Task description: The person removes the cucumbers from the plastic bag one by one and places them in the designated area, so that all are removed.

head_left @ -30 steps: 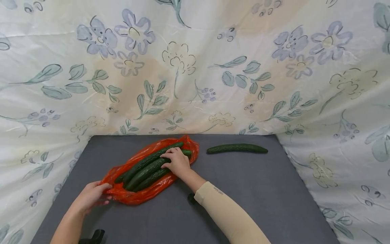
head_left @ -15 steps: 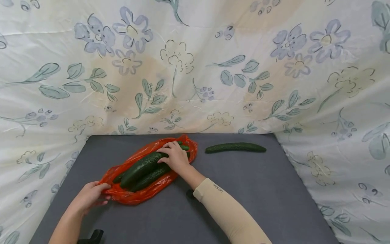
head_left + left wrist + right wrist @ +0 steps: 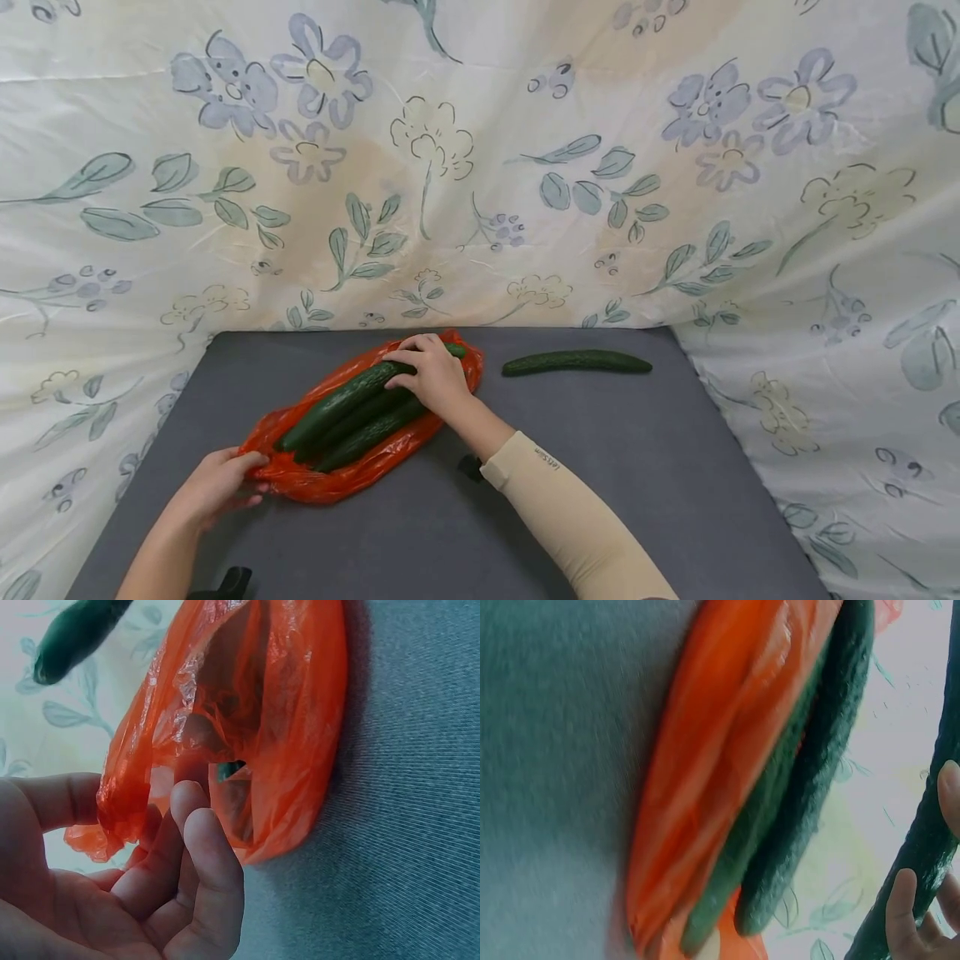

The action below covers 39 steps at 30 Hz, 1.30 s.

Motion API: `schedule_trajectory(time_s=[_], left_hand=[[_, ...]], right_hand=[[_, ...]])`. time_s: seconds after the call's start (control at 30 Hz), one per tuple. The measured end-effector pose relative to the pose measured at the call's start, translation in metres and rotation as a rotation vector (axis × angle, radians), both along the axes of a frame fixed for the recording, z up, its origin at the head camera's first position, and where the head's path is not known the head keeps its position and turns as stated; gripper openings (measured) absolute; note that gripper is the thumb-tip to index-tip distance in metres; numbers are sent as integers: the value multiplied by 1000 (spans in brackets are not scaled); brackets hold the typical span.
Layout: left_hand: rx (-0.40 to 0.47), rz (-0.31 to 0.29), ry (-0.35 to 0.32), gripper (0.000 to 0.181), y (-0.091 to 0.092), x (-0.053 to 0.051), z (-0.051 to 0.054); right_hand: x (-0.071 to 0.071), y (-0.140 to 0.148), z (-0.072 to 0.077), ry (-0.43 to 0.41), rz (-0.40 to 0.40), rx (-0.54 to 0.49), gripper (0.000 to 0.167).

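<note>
An orange-red plastic bag (image 3: 330, 493) lies spread open on the dark grey table, with several green cucumbers (image 3: 375, 435) inside. My left hand (image 3: 217, 485) pinches the near left edge of the bag; in the left wrist view the thin plastic is gathered between thumb and fingers. Reaching over the bag from the right, my right hand (image 3: 433, 379) grips one cucumber (image 3: 337, 408) near its far end. In the right wrist view that cucumber (image 3: 928, 832) is raised clear of two others still in the bag. My right fingers (image 3: 902, 900) curl round it.
A single cucumber (image 3: 577, 362) lies on the table (image 3: 615, 467) right of the bag, near the back edge. Floral cloth (image 3: 480, 167) hangs behind and at both sides. A small black object (image 3: 471, 468) is partly hidden by the right forearm; another (image 3: 234, 582) is at the bottom left.
My right hand has closed round a cucumber and lifted it, shifting it slightly toward the back left above the others. My left hand keeps its hold on the bag.
</note>
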<state>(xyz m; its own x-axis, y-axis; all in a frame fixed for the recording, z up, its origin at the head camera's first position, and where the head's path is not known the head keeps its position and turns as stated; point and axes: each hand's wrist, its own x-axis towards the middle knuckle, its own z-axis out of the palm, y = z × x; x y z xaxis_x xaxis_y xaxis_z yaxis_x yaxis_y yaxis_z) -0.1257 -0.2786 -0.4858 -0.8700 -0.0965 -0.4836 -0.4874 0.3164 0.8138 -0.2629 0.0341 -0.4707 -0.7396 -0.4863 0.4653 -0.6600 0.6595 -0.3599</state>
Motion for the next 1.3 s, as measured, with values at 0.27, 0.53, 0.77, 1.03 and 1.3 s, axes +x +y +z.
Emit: schedule_trajectory(time_s=[0.27,0.53,0.77,1.03,1.3], left_hand=[[11,-15,9,49,0,-3,2],[13,-26,18,48,3,-6,3],[6,-16,8,50,0,-6,3],[1,-12,7,49,-2,-5,3],[-3,-10,7,49,-2,-6,3]], right_hand=[[-5,20,8,31,-40,-22,40],[-11,48,7,-18,-69,-88,38],[-17,70,6,-8,-121,-78,35],[-23,96,3,-11,-155,-126,38],[-28,118,-7,4,-179,-157,38]])
